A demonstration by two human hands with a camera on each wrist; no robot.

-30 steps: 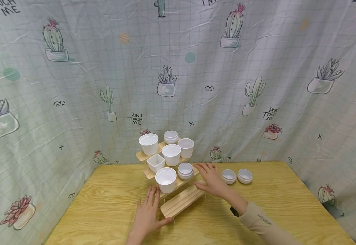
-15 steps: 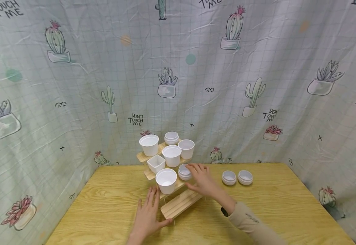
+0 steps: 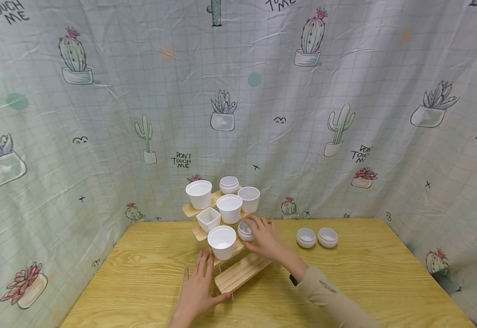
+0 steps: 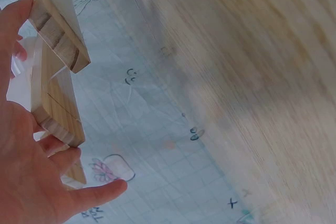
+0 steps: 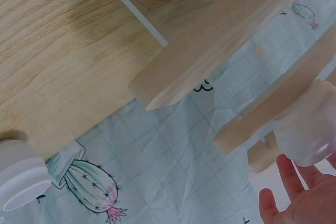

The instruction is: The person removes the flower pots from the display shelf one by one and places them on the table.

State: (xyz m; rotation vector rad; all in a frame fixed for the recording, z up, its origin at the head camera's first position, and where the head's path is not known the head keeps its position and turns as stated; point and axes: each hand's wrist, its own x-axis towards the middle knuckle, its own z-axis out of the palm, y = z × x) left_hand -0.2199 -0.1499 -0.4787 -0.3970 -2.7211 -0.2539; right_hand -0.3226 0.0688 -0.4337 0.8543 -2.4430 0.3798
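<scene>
A tiered wooden stand (image 3: 242, 273) carries several white pots, and its lowest step is bare. My left hand (image 3: 197, 288) lies at the stand's left end, fingers straight and spread. In the left wrist view, that hand (image 4: 31, 166) touches the ends of the planks (image 4: 58, 114). My right hand (image 3: 265, 239) has its thumb and fingers round a small round pot (image 3: 244, 231) on the second step from the bottom. Left of it stands a larger round pot (image 3: 222, 243). The right wrist view has the small pot (image 5: 307, 124) above the fingers (image 5: 289, 174).
Two small round pots (image 3: 306, 238) (image 3: 328, 237) stand on the wooden table (image 3: 357, 273), right of the stand. Higher steps hold a square pot (image 3: 208, 220) and several round pots (image 3: 229, 208). A patterned curtain (image 3: 271, 159) hangs behind.
My right hand has moved left from the right end of the stand and closed round the small pot. The left hand has stayed in place.
</scene>
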